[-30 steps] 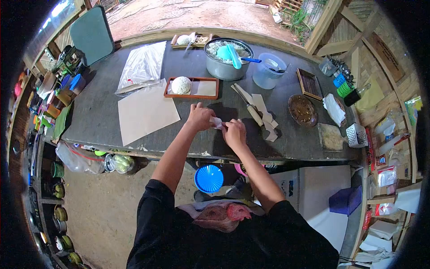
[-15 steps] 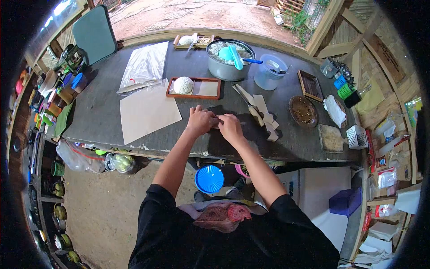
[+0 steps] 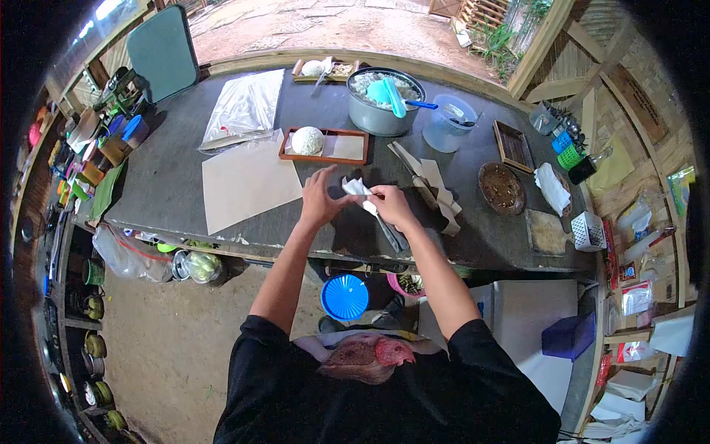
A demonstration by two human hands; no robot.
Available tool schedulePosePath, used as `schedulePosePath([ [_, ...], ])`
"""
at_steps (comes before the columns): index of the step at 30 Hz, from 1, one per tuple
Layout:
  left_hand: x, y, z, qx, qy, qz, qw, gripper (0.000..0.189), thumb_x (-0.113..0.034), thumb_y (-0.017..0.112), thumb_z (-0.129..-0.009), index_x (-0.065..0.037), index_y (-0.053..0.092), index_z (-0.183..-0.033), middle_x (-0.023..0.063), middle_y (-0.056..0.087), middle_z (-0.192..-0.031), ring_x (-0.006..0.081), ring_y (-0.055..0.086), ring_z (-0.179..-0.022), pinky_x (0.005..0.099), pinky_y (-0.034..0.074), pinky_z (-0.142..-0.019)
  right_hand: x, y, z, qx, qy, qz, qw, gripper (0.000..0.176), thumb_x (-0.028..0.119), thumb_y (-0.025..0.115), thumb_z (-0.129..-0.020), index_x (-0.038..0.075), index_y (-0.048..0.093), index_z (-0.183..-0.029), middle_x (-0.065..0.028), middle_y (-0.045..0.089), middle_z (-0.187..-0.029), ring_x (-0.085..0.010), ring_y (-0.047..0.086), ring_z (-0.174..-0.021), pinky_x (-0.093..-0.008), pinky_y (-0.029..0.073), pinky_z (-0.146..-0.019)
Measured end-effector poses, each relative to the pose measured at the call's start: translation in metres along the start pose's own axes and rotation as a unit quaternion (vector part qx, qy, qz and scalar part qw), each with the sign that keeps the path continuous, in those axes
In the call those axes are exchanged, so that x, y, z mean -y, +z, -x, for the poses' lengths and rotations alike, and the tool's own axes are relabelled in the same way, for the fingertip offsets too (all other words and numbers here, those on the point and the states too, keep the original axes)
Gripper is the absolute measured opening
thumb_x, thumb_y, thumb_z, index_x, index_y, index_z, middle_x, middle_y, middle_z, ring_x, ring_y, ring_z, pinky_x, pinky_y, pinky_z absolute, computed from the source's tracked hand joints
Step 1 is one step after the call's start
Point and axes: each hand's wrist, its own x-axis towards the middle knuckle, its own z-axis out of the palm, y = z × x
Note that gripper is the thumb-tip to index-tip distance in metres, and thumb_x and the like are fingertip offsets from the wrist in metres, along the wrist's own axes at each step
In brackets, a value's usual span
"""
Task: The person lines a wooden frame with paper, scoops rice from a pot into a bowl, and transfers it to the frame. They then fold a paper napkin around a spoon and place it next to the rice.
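Observation:
A white napkin [image 3: 356, 187] is partly wrapped around dark metal cutlery; the cutlery handles [image 3: 391, 235] stick out toward the table's front edge. My right hand [image 3: 392, 205] is closed on this bundle, its thumb and fingers at the wrapped part. On the other side, my left hand [image 3: 319, 197] has its fingers spread, with the thumb reaching to the napkin's edge. Just beyond them, a red-brown wooden tray [image 3: 345, 157] holds a dome of white rice [image 3: 307, 140]. Which pieces of cutlery are wrapped cannot be made out.
Brown paper [image 3: 248, 189] and a plastic bag [image 3: 248, 103] lie left. Behind are a rice pot [image 3: 381, 118], a clear tub [image 3: 444, 135] and a second tray [image 3: 342, 77]. Right are a knife [image 3: 423, 191], paper strips [image 3: 447, 201], a brown bowl [image 3: 501, 189] and a white basket [image 3: 589, 231].
My hands were close together over the bundle, hiding it. Now the left hand has opened and drawn away to the left, and the napkin and cutlery handles show.

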Motion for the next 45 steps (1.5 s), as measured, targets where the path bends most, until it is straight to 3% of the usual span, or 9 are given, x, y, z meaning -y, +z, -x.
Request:
schedulePosePath([
  [1,-0.001,0.000,0.002,-0.001,0.000,0.000,1.000,0.080,-0.039,0.085,-0.064,-0.011,0.051,-0.131,0.0105,0.057,-0.121,0.0317,0.053,-0.111,0.0439,0.042,-0.094,-0.002,-0.001,0.000,0.000,-0.001,0.000,1.000,0.019,0.013,0.063,-0.087,-0.002,0.068,-0.099,-0.0121,0.070,-0.083,-0.0159,0.065,-0.077,-0.0320,0.048,-0.070],
  [4,-0.010,-0.001,0.006,0.056,-0.150,0.237,0.958,0.102,-0.031,0.087,-0.067,-0.008,0.028,-0.147,0.0168,0.056,-0.123,0.0303,0.054,-0.115,0.0427,0.044,-0.096,0.015,-0.008,0.003,0.056,0.053,-0.161,0.984,0.018,0.009,0.060,-0.090,-0.002,0.067,-0.102,-0.0020,0.066,-0.089,-0.0079,0.056,-0.082,-0.0258,0.045,-0.074],
  [6,-0.016,-0.005,0.005,0.161,-0.212,0.470,0.841,0.097,-0.020,0.080,-0.078,-0.009,0.016,-0.151,0.0150,0.055,-0.126,0.0229,0.056,-0.110,0.0381,0.047,-0.092,0.026,-0.006,0.005,0.051,0.053,-0.197,0.978,0.017,0.009,0.060,-0.090,-0.003,0.067,-0.101,-0.0034,0.067,-0.088,-0.0090,0.058,-0.079,-0.0263,0.045,-0.072],
  [9,-0.029,-0.008,0.005,0.145,-0.195,0.552,0.798,0.097,-0.013,0.079,-0.077,-0.007,0.016,-0.150,0.0148,0.057,-0.120,0.0216,0.058,-0.108,0.0364,0.048,-0.092,0.038,0.000,0.008,0.042,0.045,-0.262,0.963,0.016,0.008,0.060,-0.090,-0.003,0.067,-0.099,-0.0039,0.067,-0.085,-0.0096,0.058,-0.076,-0.0261,0.045,-0.069],
  [10,-0.032,-0.008,0.002,0.128,-0.201,0.571,0.785,0.084,-0.007,0.074,-0.081,-0.007,0.024,-0.148,0.0107,0.060,-0.113,0.0183,0.060,-0.101,0.0331,0.049,-0.089,0.041,0.001,0.009,0.036,0.036,-0.290,0.956,0.016,0.008,0.060,-0.091,-0.003,0.067,-0.098,-0.0030,0.066,-0.084,-0.0090,0.057,-0.075,-0.0256,0.044,-0.068],
  [19,-0.043,-0.033,-0.004,0.017,-0.237,0.513,0.825,0.060,-0.003,0.072,-0.083,-0.003,0.043,-0.135,0.0025,0.064,-0.075,0.0104,0.063,-0.073,0.0271,0.054,-0.067,0.053,0.010,0.017,-0.023,0.064,-0.237,0.969,0.013,0.013,0.063,-0.090,0.001,0.069,-0.092,0.0001,0.065,-0.078,-0.0065,0.055,-0.066,-0.0228,0.042,-0.059],
  [31,-0.040,-0.055,0.008,0.043,-0.224,0.474,0.850,0.062,-0.001,0.070,-0.083,-0.004,0.040,-0.137,0.0052,0.064,-0.078,0.0137,0.065,-0.074,0.0298,0.056,-0.065,0.083,0.008,0.029,0.002,0.072,-0.193,0.979,0.025,0.016,0.069,-0.085,-0.002,0.066,-0.103,-0.0053,0.069,-0.090,-0.0090,0.060,-0.070,-0.0254,0.046,-0.056],
  [38,-0.040,-0.050,0.009,0.048,-0.222,0.523,0.822,0.059,0.002,0.069,-0.082,-0.002,0.042,-0.134,0.0057,0.064,-0.076,0.0135,0.064,-0.071,0.0297,0.056,-0.062,0.084,0.003,0.027,0.023,0.043,-0.172,0.984,0.022,0.014,0.069,-0.085,0.000,0.066,-0.102,-0.0050,0.069,-0.090,-0.0081,0.059,-0.073,-0.0251,0.045,-0.056],
  [45,-0.041,-0.048,0.001,0.045,-0.231,0.487,0.841,0.063,0.003,0.071,-0.078,-0.001,0.043,-0.134,0.0038,0.062,-0.077,0.0128,0.064,-0.071,0.0277,0.055,-0.060,0.078,-0.005,0.007,0.078,0.030,-0.152,0.985,0.015,0.013,0.069,-0.085,0.000,0.068,-0.092,-0.0029,0.066,-0.076,-0.0083,0.056,-0.060,-0.0258,0.044,-0.052],
])
